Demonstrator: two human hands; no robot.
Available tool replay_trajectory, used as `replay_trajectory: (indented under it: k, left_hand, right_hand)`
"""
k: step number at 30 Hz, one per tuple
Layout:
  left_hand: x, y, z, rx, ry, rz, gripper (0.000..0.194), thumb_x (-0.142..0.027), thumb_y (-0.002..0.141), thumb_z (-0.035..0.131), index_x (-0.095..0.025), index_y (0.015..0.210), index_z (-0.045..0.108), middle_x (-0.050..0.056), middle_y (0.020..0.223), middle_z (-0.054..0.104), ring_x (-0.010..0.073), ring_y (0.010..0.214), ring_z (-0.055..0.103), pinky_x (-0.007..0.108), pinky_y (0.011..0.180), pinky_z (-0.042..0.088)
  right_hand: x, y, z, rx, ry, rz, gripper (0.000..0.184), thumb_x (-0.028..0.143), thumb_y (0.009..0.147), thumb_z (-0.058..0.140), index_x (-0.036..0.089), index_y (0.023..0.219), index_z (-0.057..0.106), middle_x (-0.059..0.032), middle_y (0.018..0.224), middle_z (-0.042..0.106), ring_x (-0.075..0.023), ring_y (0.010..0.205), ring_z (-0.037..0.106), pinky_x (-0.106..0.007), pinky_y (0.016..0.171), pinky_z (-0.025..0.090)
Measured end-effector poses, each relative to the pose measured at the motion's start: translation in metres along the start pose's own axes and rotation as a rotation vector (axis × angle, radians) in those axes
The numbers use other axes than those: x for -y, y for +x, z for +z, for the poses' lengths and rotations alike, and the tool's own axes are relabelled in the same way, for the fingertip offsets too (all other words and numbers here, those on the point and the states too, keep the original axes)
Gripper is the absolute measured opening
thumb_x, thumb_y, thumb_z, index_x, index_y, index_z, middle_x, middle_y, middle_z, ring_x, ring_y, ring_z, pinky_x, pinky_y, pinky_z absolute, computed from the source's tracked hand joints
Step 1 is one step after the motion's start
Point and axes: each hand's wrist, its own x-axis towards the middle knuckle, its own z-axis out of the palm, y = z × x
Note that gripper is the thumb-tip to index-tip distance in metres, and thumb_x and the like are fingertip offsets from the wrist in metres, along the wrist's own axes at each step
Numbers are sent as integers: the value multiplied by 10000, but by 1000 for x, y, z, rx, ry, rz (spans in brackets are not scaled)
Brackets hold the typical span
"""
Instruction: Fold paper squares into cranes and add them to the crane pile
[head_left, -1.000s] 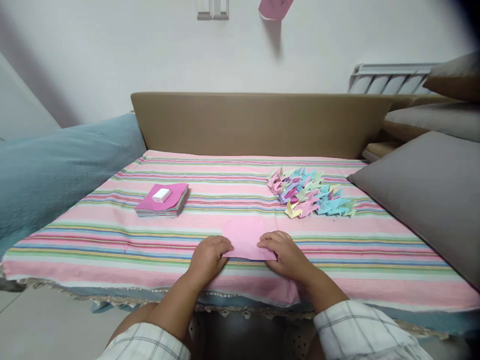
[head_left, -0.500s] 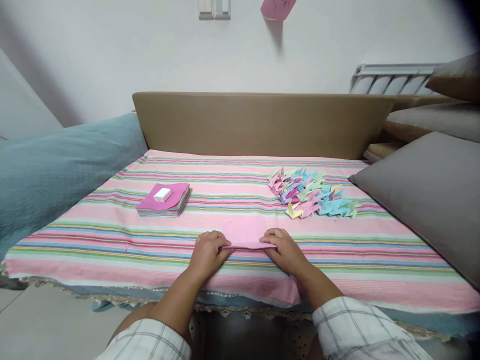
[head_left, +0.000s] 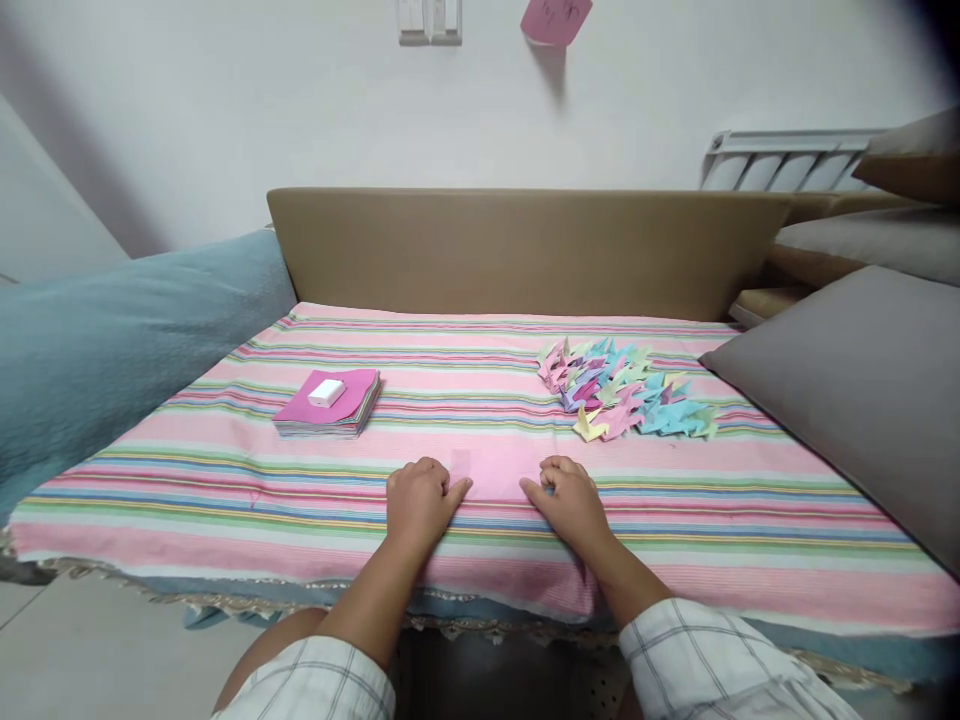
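Note:
A pink sheet of paper (head_left: 496, 473), folded over into a low strip, lies on the striped cloth in front of me. My left hand (head_left: 420, 502) grips its left end, thumb on the near edge and fingers curled. At the right end my right hand (head_left: 568, 500) holds it the same way, thumb pressed at the near corner. Beyond and to the right sits a cluster of folded paper cranes (head_left: 626, 392) in pink, blue, green, purple and yellow. A stack of coloured paper (head_left: 352, 410) stands to the left, with a white block (head_left: 326, 393) on top.
The striped cloth (head_left: 225, 480) covers the seat up to a brown backrest (head_left: 525, 250). A blue-covered armrest (head_left: 150, 330) bounds the left side. Grey cushions (head_left: 862, 360) are piled on the right. A pink note (head_left: 555, 20) hangs on the wall.
The near edge of the pink paper has been lifted and folded away from me, so the sheet is now shorter. Both hands moved with it, and the thumbs now press on the near edge.

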Motion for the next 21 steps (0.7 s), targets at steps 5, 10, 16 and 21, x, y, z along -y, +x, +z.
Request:
replay_trajectory:
  k: [5, 10, 16, 21]
  left_hand:
    - [-6, -2, 5, -143, 19, 53, 208, -392, 805, 568, -196, 862, 610, 70, 949, 642, 241, 940, 558, 427, 888, 354]
    - [-18, -12, 17, -66, 13, 497, 346, -369, 886, 454, -258, 1204, 532, 60, 1346, 500, 261, 1290, 368, 508, 1092, 183]
    - [-23, -25, 27, 102, 37, 561, 795, -715, 745, 426, -250, 1384, 343, 103, 1466, 329, 315, 1358, 249, 536, 1093, 193]
    - [-23, -26, 26, 124, 39, 539, 781, -719, 757, 394, -257, 1384, 340, 97, 1469, 326, 310, 1360, 245, 541, 1093, 192]
  right_hand:
    - [0, 1, 1, 7, -33, 6, 282, 384, 737, 597, 194, 549, 506, -48, 960, 603, -208, 919, 516, -346, 832, 376]
    - [-1, 1, 2, 0, -40, -20, 296, 393, 742, 598, 198, 544, 497, -52, 949, 601, -221, 905, 519, -366, 823, 383]
    - [-2, 1, 3, -23, -43, -59, 292, 376, 736, 609, 202, 533, 492, -55, 931, 604, -228, 888, 525, -374, 804, 396]
    - [-3, 1, 3, -3, -54, -53, 309, 395, 747, 596, 201, 529, 493, -56, 945, 600, -229, 886, 524, -380, 798, 399]
